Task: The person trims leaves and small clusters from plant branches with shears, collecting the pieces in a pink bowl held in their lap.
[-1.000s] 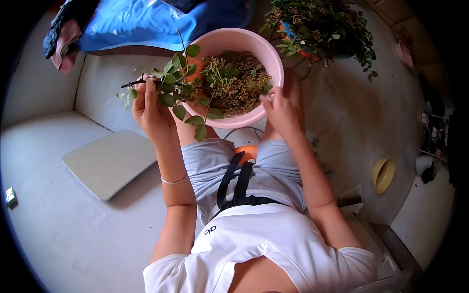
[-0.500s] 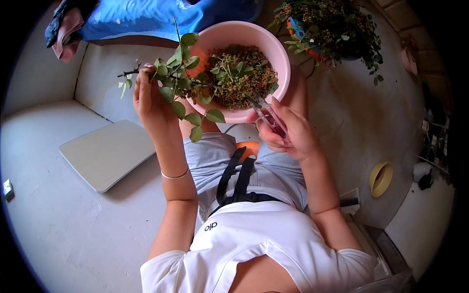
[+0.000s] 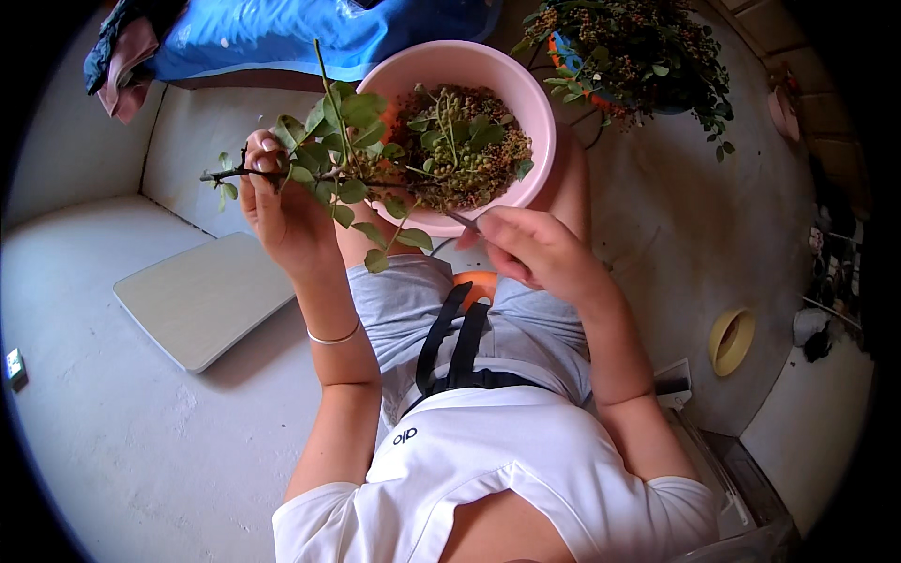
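The left hand is raised in front of the person and its fingers are closed around a leafy branch, which it holds by the dark woody stem. The stem lies almost level, with its bare end pointing to the left past the fingers and the green leaves spreading to the right, over the near rim of a pink basin. One thin shoot of the branch stands straight up above the hand.

The right hand is lower and to the right, just beside the near edge of the basin. Its fingers are curled shut on a small thin tool, of which only a narrow grey tip shows; this tip points up and left toward the leaves. I cannot tell what kind of tool it is, because the hand covers the rest. The two hands are apart, with the hanging leaves between them.

The basin rests on the person's knees and holds a heap of small green and brown berries with some twigs and leaves on top. Behind it, to the right, stands a potted plant with many small berries. A flat pale board lies on the grey floor to the left, and a blue cloth lies at the top
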A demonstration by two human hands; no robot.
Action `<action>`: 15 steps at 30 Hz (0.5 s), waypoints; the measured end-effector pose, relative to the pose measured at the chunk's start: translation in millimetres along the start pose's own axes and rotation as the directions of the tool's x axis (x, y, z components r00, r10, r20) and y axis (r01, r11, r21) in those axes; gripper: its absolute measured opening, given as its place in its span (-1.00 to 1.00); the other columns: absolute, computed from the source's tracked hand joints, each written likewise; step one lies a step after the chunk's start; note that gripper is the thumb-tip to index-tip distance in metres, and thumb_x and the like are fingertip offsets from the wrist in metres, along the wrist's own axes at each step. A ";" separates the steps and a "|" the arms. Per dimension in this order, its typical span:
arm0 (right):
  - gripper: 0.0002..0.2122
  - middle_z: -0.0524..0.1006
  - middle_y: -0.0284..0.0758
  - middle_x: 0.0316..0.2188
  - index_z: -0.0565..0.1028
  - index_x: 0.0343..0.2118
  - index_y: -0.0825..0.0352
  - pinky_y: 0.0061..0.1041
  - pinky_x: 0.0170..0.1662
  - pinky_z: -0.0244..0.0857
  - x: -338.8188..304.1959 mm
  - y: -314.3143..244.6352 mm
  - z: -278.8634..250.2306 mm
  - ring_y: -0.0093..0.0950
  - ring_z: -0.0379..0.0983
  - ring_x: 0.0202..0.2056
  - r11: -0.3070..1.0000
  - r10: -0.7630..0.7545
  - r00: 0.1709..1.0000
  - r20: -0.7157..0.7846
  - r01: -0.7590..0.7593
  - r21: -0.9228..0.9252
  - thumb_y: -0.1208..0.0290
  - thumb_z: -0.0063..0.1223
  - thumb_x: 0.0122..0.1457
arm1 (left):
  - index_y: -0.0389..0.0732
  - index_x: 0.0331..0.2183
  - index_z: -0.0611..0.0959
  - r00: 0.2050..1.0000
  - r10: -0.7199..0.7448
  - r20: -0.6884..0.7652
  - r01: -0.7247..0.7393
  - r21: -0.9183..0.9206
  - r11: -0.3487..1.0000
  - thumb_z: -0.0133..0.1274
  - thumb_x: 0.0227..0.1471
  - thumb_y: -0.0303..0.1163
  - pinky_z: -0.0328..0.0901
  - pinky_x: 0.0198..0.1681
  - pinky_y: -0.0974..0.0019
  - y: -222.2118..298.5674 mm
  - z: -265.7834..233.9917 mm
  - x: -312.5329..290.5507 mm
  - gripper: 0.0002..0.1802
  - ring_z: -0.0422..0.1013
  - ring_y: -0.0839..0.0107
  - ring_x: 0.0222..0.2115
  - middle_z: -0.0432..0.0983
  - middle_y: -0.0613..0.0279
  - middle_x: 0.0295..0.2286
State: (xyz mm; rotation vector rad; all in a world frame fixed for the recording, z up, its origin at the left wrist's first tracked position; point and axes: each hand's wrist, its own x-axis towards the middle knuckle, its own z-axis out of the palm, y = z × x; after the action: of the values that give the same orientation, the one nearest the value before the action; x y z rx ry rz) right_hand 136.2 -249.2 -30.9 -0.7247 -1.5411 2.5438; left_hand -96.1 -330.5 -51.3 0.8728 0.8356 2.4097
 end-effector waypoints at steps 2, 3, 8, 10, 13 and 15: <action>-0.65 0.19 -0.56 -0.78 0.41 -0.24 0.44 -0.80 -0.75 -0.18 -2.7 -0.1 -0.6 -0.82 -0.05 -0.80 1.000 -0.019 1.000 -0.013 0.019 0.023 0.23 -0.35 0.28 | -0.30 -0.36 0.48 0.999 0.001 0.032 0.000 -0.013 1.000 -0.11 0.12 -0.41 0.13 -0.05 0.33 0.5 -2.6 -0.3 -0.85 0.19 0.41 -0.21 0.23 0.21 -0.27; -0.65 0.19 -0.56 -0.79 0.41 -0.25 0.45 -0.80 -0.75 -0.18 -6.1 -3.1 -1.1 -0.82 -0.04 -0.80 0.998 -0.041 0.999 -0.023 0.042 0.042 0.23 -0.34 0.28 | -0.30 -0.36 0.48 0.998 0.003 0.064 -0.002 -0.026 1.000 -0.11 0.12 -0.41 0.13 -0.05 0.32 1.0 -4.0 -0.3 -0.85 0.19 0.40 -0.21 0.22 0.21 -0.27; -0.65 0.19 -0.55 -0.79 0.40 -0.26 0.47 -0.80 -0.74 -0.18 -19.1 -11.2 -2.7 -0.81 -0.03 -0.80 0.990 -0.081 0.997 -0.012 0.081 0.117 0.24 -0.33 0.27 | -0.22 -0.33 0.49 0.992 0.033 0.121 -0.046 0.110 0.993 -0.05 0.08 -0.30 0.17 -0.03 0.24 3.8 -5.6 0.7 -0.81 0.21 0.38 -0.14 0.22 0.23 -0.22; -0.65 0.18 -0.56 -0.79 0.40 -0.26 0.48 -0.80 -0.74 -0.18 -19.7 -12.4 1.2 -0.82 -0.04 -0.80 0.994 -0.085 0.996 -0.019 0.087 0.068 0.22 -0.30 0.27 | -0.23 -0.35 0.49 0.991 0.051 0.125 -0.068 0.138 0.988 -0.05 0.08 -0.30 0.16 -0.02 0.23 5.1 -1.4 -0.1 -0.81 0.20 0.37 -0.13 0.21 0.23 -0.23; -0.65 0.16 -0.58 -0.80 0.40 -0.25 0.46 -0.81 -0.74 -0.18 -11.5 -6.8 5.4 -0.83 -0.05 -0.79 0.993 -0.100 0.995 0.007 0.100 0.068 0.21 -0.28 0.27 | -0.25 -0.36 0.48 0.986 0.037 0.164 -0.053 0.096 0.994 -0.05 0.07 -0.32 0.11 0.03 0.18 6.9 4.8 -0.3 -0.81 0.17 0.32 -0.12 0.21 0.20 -0.23; -0.65 0.16 -0.58 -0.79 0.40 -0.25 0.46 -0.81 -0.74 -0.18 -9.1 -6.2 5.6 -0.84 -0.06 -0.79 0.994 -0.083 0.997 -0.003 0.083 0.077 0.20 -0.27 0.27 | -0.28 -0.38 0.46 0.963 0.063 0.263 -0.081 0.058 0.995 -0.05 0.07 -0.32 0.10 0.05 0.14 6.6 5.8 0.6 -0.80 0.17 0.29 -0.11 0.21 0.19 -0.24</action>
State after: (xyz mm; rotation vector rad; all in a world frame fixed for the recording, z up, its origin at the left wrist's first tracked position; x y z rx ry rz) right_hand 140.8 -253.5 -20.3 -0.6378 -1.4332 2.5270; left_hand -93.8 -332.7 -43.0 1.2354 0.7994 2.2701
